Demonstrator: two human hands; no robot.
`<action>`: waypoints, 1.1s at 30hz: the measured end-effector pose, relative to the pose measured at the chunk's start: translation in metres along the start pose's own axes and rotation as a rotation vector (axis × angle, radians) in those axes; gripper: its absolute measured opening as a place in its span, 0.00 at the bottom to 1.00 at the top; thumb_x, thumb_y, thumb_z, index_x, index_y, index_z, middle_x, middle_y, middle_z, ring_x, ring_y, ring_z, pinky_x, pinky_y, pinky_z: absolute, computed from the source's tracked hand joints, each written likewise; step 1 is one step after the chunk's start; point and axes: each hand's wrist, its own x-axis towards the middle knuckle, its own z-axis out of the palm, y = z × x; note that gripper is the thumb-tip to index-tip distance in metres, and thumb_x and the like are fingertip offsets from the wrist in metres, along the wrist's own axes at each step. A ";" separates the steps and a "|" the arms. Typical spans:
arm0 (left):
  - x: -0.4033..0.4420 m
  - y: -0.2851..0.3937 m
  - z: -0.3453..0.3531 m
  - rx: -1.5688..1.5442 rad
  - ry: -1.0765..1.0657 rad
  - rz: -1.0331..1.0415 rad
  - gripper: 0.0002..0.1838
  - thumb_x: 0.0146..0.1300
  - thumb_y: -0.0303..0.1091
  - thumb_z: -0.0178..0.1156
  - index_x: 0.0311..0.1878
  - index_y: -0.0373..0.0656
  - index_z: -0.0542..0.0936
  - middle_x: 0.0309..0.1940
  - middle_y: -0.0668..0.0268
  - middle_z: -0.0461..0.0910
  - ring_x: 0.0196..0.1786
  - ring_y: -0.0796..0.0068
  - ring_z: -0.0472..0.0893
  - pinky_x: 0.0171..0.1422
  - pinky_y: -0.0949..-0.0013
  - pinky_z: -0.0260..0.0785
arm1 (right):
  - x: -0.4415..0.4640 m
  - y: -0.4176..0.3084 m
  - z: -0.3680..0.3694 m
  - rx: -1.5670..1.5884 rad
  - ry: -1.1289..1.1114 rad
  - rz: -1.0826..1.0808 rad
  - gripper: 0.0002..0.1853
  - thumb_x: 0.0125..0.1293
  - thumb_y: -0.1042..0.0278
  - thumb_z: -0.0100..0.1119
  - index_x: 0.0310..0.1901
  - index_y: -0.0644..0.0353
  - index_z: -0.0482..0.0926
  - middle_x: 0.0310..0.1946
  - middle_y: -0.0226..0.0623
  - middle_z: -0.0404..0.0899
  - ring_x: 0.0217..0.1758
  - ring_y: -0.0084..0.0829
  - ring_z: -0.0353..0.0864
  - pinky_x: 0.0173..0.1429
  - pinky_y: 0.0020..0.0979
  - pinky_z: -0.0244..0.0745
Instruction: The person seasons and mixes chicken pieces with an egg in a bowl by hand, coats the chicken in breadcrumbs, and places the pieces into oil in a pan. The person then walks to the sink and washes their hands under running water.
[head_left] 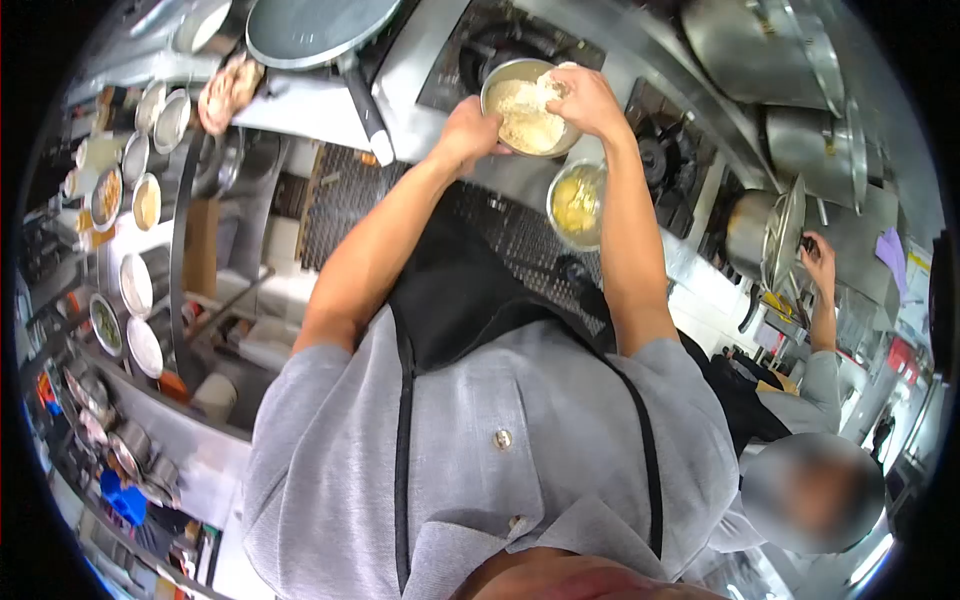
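Note:
A metal bowl [572,138] of pale, crumbly flour or breadcrumbs [525,118] is held over the edge of the stove counter. My left hand [472,134] is closed on the bowl's left rim. Inside the bowl's upper right, my right hand [590,102] has its fingers bent around a pale, coated piece [548,90]; its exact kind is hidden by the coating and fingers. Just below my right wrist stands a second metal bowl [552,212] with a wet yellow mixture [580,200] in it.
A large frying pan [318,30] lies upper left, its handle [366,110] pointing toward me. Gas burners [660,155] flank the bowls. At right, a co-worker's hand [820,262] holds a lid [785,235] by a big pot [745,230]. Several ingredient bowls [136,285] line the left counter.

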 end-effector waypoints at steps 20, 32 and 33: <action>0.121 0.148 -0.027 -0.034 -0.001 0.135 0.14 0.64 0.23 0.50 0.50 0.22 0.67 0.45 0.46 0.76 0.39 0.63 0.83 0.31 0.70 0.81 | 0.332 0.094 -0.175 0.148 0.340 0.235 0.19 0.45 0.60 0.69 0.36 0.66 0.83 0.33 0.47 0.84 0.35 0.38 0.83 0.45 0.33 0.75; 0.050 0.063 -0.019 -0.025 -0.077 0.039 0.13 0.67 0.23 0.45 0.52 0.25 0.66 0.46 0.48 0.76 0.42 0.61 0.83 0.37 0.68 0.83 | 0.108 0.072 -0.156 0.767 0.618 0.316 0.06 0.57 0.72 0.56 0.31 0.60 0.83 0.21 0.29 0.80 0.19 0.16 0.69 0.20 0.21 0.59; 0.040 0.050 -0.018 0.063 -0.105 0.025 0.13 0.67 0.23 0.45 0.51 0.25 0.66 0.46 0.48 0.76 0.43 0.60 0.83 0.38 0.68 0.83 | 0.066 0.059 -0.145 0.903 0.606 0.343 0.07 0.58 0.73 0.55 0.33 0.61 0.83 0.22 0.28 0.80 0.18 0.15 0.68 0.20 0.20 0.57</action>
